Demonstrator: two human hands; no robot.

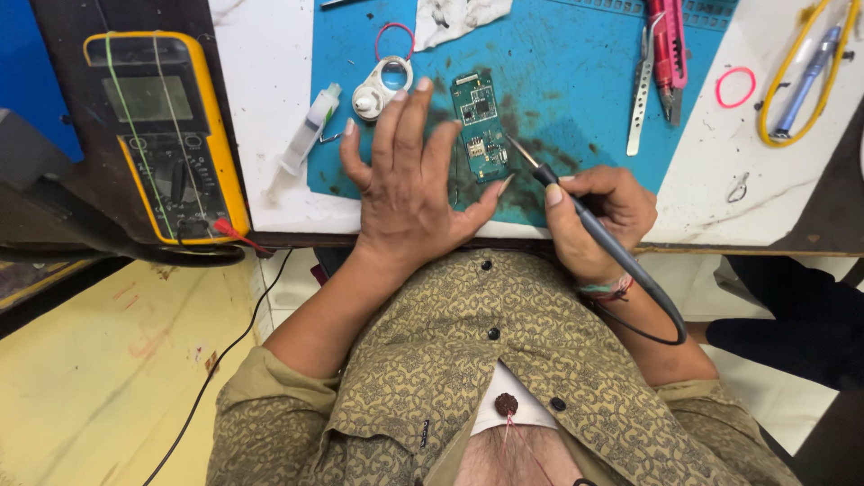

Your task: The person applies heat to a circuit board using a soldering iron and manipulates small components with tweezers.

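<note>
A small green circuit board (480, 126) lies on a blue work mat (576, 81). My left hand (409, 180) rests flat on the mat just left of the board, fingers spread, thumb tip near the board's lower edge. My right hand (598, 216) grips a dark soldering iron (585, 225) like a pen; its thin metal tip touches the board's right edge. The iron's cable loops down past my wrist.
A yellow multimeter (162, 135) sits at the left with red and black leads. A syringe (310, 126) and a round white holder (378, 90) lie left of the board. Tweezers (641, 99), a pink tool (668, 54), pink rubber bands and a yellow cable (801, 72) lie to the right.
</note>
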